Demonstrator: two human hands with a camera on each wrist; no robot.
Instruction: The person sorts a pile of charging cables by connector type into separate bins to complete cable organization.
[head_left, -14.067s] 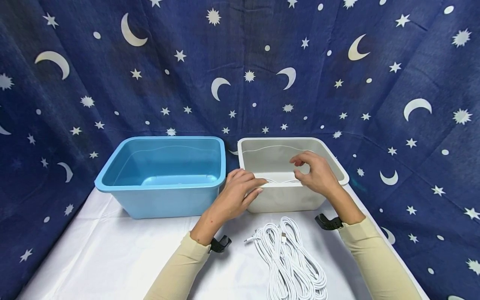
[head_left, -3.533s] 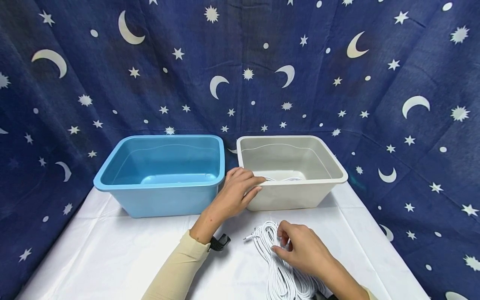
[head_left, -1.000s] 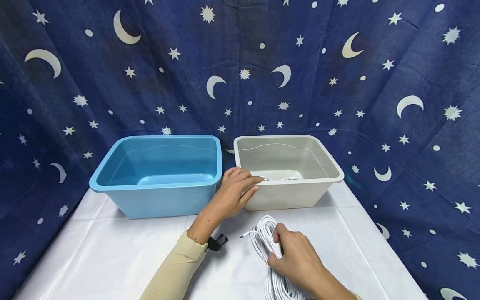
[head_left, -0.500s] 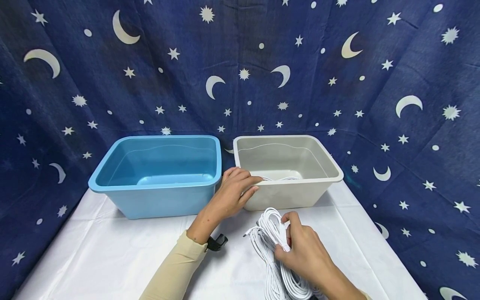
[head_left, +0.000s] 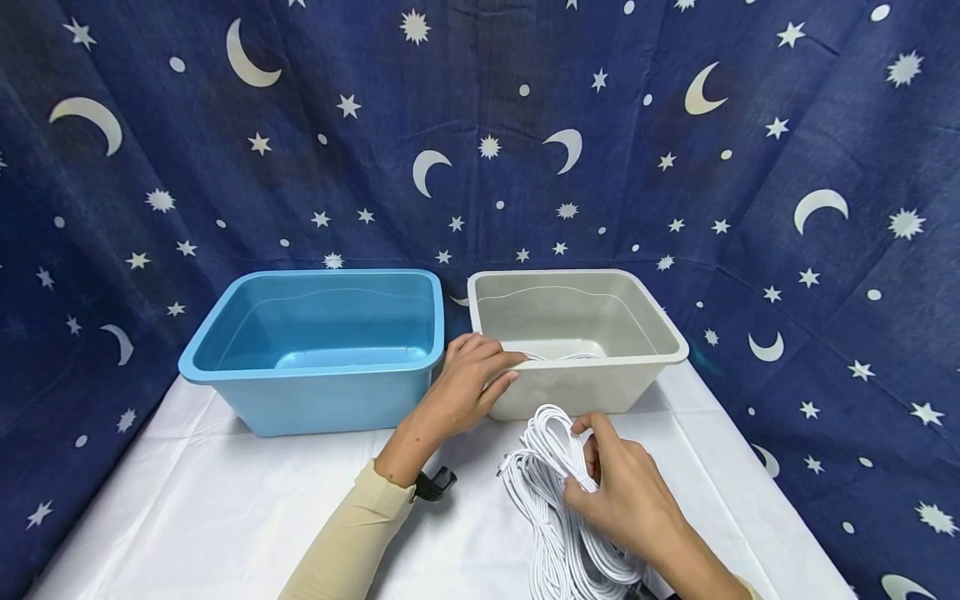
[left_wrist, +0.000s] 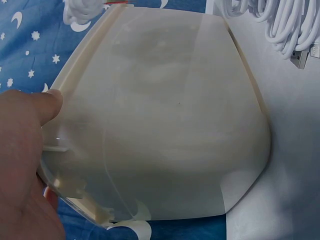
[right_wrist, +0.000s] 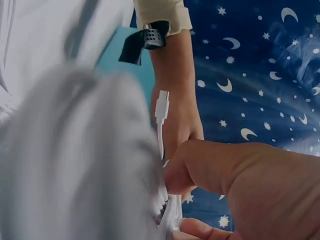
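My right hand (head_left: 630, 492) pinches a coiled white USB cable (head_left: 555, 442) between thumb and fingers, its upper loops raised off the table. More white cable coils (head_left: 551, 542) lie just below and beside it. In the right wrist view a white plug (right_wrist: 162, 106) sticks up by the thumb, while the nearest loops are blurred. With the thumb outside and the fingers over the edge, my left hand (head_left: 468, 387) grips the front left rim of the grey bin (head_left: 592, 392). A few strands of white cable (head_left: 577, 357) show inside that bin; the rest is hidden by its front wall.
A light blue bin (head_left: 315, 408) stands to the left of the grey one, with no objects visible inside. Both sit at the back of a table with a white cloth (head_left: 225, 508). A dark blue moon-and-star curtain (head_left: 480, 183) hangs close behind and along both sides.
My right hand has come from the grey bin to the cables on the table, taken hold of a coil, and lifted its top slightly up and rightward. My left hand stays on the rim.
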